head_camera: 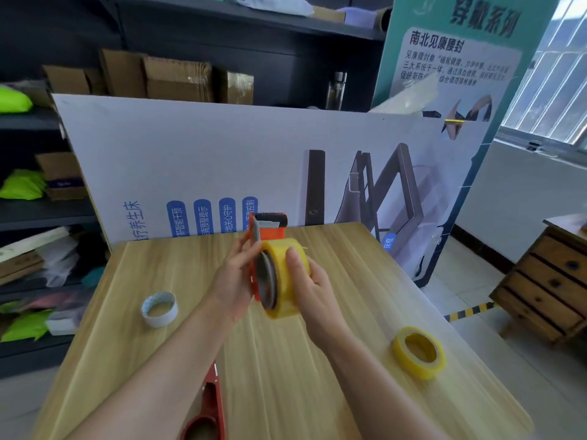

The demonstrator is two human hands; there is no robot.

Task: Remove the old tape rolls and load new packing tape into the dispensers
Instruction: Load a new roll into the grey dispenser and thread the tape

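We count two dispensers and three tape rolls. The orange dispenser is held up over the middle of the desk, its black roller end pointing away from us. The left hand grips it by its flat side plate, fingers closed on the edge. The right hand is wrapped round the held roll, a wide yellow-tinted one, with the thumb laid over its top. That roll sits against the orange dispenser's side, on or at the dark hub; we cannot tell whether it is fully seated.

The red dispenser lies at the near edge of the desk, partly cut off by the frame. The white roll lies flat to the left of the hands. The loose yellow roll lies flat to the right, well apart from them.

Behind the desk a white board stands on its side. Its sideways writing includes "养生床", and we count four blue labels; two end in "预警提示" and "关心守护", and the rest is partly cut off. A teal banner at the right is headed "穿戴系列", and below that reads "南北贝康腰封". Its smaller lines are too blurred to read.

Several cardboard boxes stand on the dark shelf behind, and one wooden drawer chest stands at far right.
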